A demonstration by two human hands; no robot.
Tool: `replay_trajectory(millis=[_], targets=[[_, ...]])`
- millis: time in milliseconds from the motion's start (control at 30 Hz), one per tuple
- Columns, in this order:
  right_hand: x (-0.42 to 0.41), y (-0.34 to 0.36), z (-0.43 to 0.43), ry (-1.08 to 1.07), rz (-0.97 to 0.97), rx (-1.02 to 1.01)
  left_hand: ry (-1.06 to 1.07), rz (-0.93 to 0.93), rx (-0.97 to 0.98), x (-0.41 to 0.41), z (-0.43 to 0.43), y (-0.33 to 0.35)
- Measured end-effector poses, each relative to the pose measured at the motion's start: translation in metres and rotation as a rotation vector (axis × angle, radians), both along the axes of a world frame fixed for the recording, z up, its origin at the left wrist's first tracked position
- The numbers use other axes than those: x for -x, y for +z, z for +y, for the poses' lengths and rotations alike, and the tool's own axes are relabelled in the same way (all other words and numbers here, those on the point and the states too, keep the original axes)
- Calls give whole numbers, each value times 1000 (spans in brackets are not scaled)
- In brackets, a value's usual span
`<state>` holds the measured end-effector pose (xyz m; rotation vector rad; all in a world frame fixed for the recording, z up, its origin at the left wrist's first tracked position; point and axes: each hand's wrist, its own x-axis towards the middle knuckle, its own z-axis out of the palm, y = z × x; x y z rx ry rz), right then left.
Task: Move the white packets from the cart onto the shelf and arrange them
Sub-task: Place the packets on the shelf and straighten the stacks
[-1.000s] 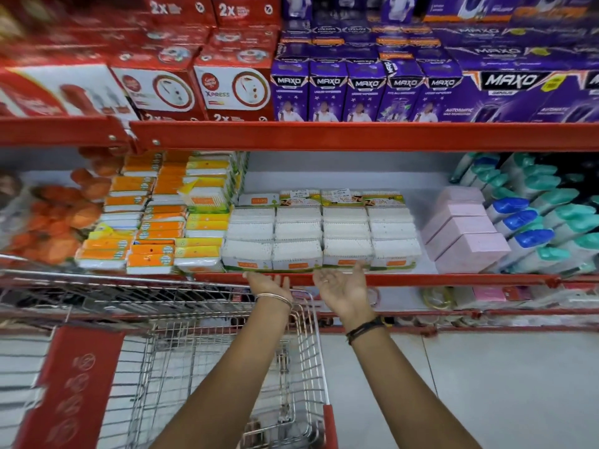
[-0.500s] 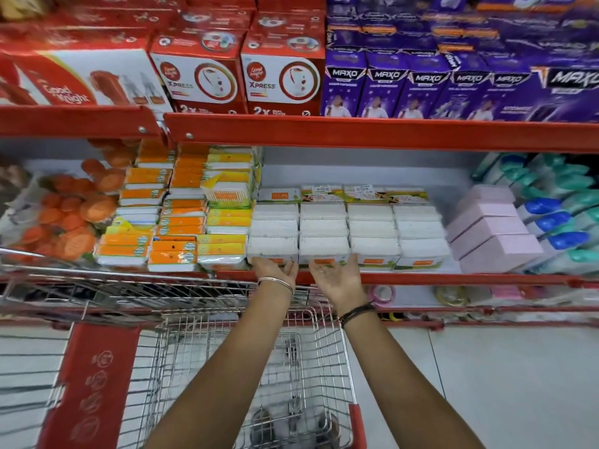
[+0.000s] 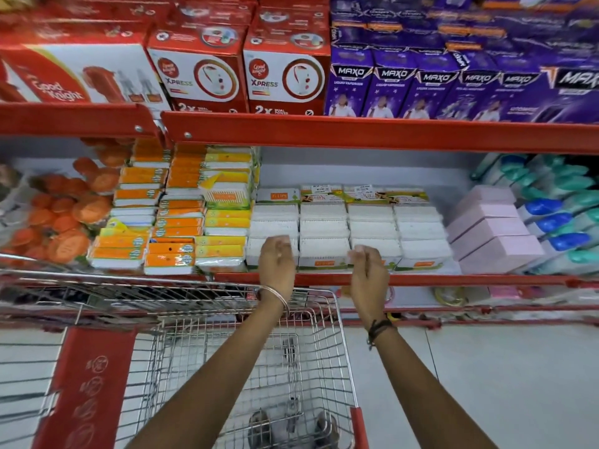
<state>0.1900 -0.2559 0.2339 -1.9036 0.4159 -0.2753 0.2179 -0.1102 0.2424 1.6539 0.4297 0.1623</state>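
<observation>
White packets [image 3: 348, 230] sit in rows on the shelf [image 3: 453, 280], orange packs [image 3: 168, 218] crowding left, pink boxes [image 3: 492, 234] right. Both hands [image 3: 278, 260] [image 3: 369, 270] hover loosely curled, empty, at the near row, above the cart [image 3: 327, 319].

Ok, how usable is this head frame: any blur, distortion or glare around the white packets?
Head view: the stacked white packets and both hands, left and right, are fairly sharp; the red cardboard boxes at top left and the frame edges smear; the wide lens bows the red metal shelf rail; lighting is even, with no strong glare.
</observation>
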Motion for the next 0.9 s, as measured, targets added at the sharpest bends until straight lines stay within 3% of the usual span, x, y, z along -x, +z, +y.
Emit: replay_trajectory(millis=[67,100,233,433,800,900], targets=[[-18,-7,-16,120,-65,373,-228,-174,-589,-11,4,-10],[-29,-10,-22,190,-67,510,-313,-195,-764,-20,5,-14],[-64,-28,-31,448,56,884,-565,-57,-1126,-48,5,-30],[-76,-42,-28,472,88,1015,-624,-48,-1264,-53,3,-46],[-73,-32,-42,547,51,864,-612,-44,-1284,-52,-2,-44],[-67,-26,-73,425,-16,782,-614,-86,-1282,-46,-21,-37]])
